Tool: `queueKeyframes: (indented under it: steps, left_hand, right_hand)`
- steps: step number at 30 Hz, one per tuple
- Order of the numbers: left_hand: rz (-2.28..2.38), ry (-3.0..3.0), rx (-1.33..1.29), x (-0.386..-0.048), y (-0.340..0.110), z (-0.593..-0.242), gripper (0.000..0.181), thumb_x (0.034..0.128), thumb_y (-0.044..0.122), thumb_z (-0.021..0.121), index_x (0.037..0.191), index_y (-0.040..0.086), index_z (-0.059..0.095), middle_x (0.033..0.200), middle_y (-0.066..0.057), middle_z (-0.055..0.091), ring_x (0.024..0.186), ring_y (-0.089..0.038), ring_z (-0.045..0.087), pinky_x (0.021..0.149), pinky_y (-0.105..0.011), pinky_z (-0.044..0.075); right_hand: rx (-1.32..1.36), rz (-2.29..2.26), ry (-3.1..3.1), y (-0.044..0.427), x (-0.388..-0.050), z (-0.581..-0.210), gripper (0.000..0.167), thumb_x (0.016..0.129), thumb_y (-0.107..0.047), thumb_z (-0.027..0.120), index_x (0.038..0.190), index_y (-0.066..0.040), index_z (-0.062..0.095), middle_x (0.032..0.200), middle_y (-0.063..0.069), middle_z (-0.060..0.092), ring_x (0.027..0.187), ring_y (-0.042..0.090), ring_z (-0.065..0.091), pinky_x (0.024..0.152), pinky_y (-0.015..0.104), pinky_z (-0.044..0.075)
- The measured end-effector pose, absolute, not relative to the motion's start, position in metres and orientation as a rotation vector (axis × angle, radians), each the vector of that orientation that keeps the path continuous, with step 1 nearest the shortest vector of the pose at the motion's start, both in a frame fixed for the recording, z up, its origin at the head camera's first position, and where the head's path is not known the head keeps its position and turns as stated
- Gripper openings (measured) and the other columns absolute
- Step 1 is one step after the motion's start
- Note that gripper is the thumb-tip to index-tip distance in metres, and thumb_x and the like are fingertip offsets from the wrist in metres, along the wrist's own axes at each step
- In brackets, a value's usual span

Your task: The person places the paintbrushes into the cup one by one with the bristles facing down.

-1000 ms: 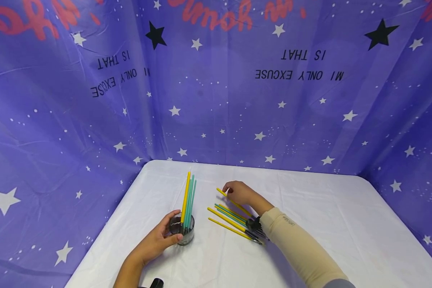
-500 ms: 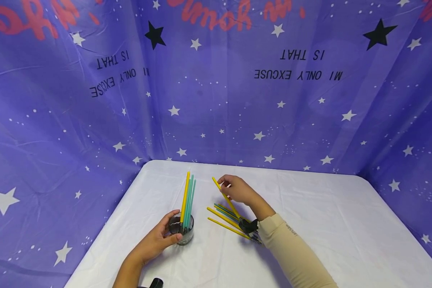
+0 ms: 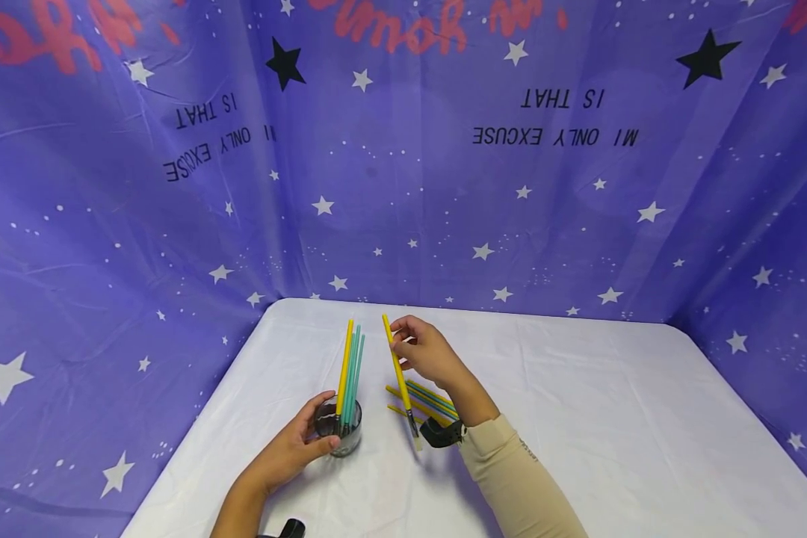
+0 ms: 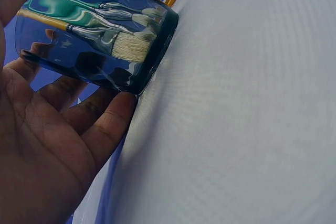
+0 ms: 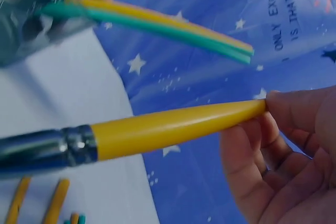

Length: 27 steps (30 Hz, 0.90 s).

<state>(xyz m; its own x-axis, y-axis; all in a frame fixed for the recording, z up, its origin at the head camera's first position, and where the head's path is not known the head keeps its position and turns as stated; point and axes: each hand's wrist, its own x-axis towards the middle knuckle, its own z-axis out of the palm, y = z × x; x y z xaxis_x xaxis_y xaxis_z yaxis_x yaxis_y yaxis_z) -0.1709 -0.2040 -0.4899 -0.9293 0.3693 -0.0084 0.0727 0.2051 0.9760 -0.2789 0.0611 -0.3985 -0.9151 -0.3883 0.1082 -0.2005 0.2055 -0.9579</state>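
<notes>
My left hand (image 3: pixel 297 450) grips a clear glass (image 3: pixel 352 442) from its left side, the thumb in front. One yellow paintbrush (image 3: pixel 345 362) and several thin teal paintbrushes (image 3: pixel 358 373) stand in it, handles up. Through the glass in the left wrist view, pale bristles (image 4: pixel 131 47) point to its base. To the right of the glass, my right hand (image 3: pixel 430 357) pinches another yellow paintbrush (image 3: pixel 400 377) near the top of its handle. That brush hangs nearly upright above the table, bristles down; its metal ferrule (image 5: pixel 37 150) shows in the right wrist view.
Several yellow and teal paintbrushes (image 3: pixel 437 404) lie on the white tablecloth (image 3: pixel 598 418), partly hidden beneath my right wrist and its black camera (image 3: pixel 441 433). A purple star-patterned curtain (image 3: pixel 430 187) encloses the back and sides of the table.
My right hand has lifted the yellow paintbrush off the pile, moved it left towards the glass and turned it nearly upright. My left hand has kept its grip on the glass.
</notes>
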Motion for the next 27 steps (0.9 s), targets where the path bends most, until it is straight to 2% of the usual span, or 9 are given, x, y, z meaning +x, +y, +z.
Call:
queueKeyframes:
  steps: [5, 10, 18, 24, 27]
  left_hand:
    - [1.794, 2.237, 0.451, -0.171, -0.205, -0.49, 0.075, 0.0959, 0.016, 0.067, 0.156, 0.011, 0.022, 0.151, -0.024, 0.037, 0.137, -0.039, 0.04, 0.099, -0.017, 0.037]
    - [1.801, 2.238, 0.454, -0.171, -0.205, -0.49, 0.073, 0.0961, 0.016, 0.067, 0.155, 0.013, 0.024, 0.15, -0.024, 0.037, 0.135, -0.039, 0.042, 0.098, -0.018, 0.039]
    - [1.815, 2.222, 0.465, -0.173, -0.204, -0.49, 0.075, 0.0963, 0.015, 0.067, 0.156, 0.011, 0.022, 0.15, -0.024, 0.038, 0.134, -0.039, 0.043, 0.097, -0.018, 0.039]
    - [1.816, 2.223, 0.464, -0.172, -0.204, -0.49, 0.074, 0.096, 0.015, 0.067, 0.155, 0.011, 0.023, 0.148, -0.023, 0.04, 0.134, -0.038, 0.044, 0.098, -0.018, 0.039]
    - [1.818, 2.232, 0.482, -0.172, -0.204, -0.491, 0.073, 0.096, 0.014, 0.067, 0.155, 0.012, 0.024, 0.147, -0.023, 0.041, 0.133, -0.038, 0.044, 0.098, -0.019, 0.04]
  right_hand:
    - [-0.576, -1.923, 2.306, 0.048, -0.269, -0.392, 0.022, 0.097, -0.002, 0.061, 0.119, -0.003, 0.057, 0.098, 0.011, 0.057, 0.081, 0.021, 0.061, 0.071, 0.047, 0.057]
    - [-0.544, -2.065, 2.281, 0.036, -0.264, -0.386, 0.023, 0.098, -0.004, 0.06, 0.12, -0.003, 0.055, 0.1, 0.01, 0.056, 0.083, 0.02, 0.061, 0.072, 0.043, 0.058]
    - [-0.518, -2.32, 2.157, 0.029, -0.259, -0.374, 0.025, 0.098, 0.001, 0.057, 0.122, 0.001, 0.052, 0.1, 0.01, 0.054, 0.083, 0.018, 0.062, 0.073, 0.042, 0.058]
    - [-0.453, -2.385, 2.119, 0.025, -0.257, -0.379, 0.026, 0.098, 0.001, 0.058, 0.123, 0.0, 0.05, 0.1, 0.006, 0.052, 0.084, 0.016, 0.063, 0.077, 0.048, 0.057]
    - [-0.473, -2.373, 2.121, 0.022, -0.255, -0.385, 0.027, 0.098, 0.001, 0.058, 0.124, 0.001, 0.05, 0.101, 0.006, 0.052, 0.084, 0.016, 0.062, 0.076, 0.045, 0.057]
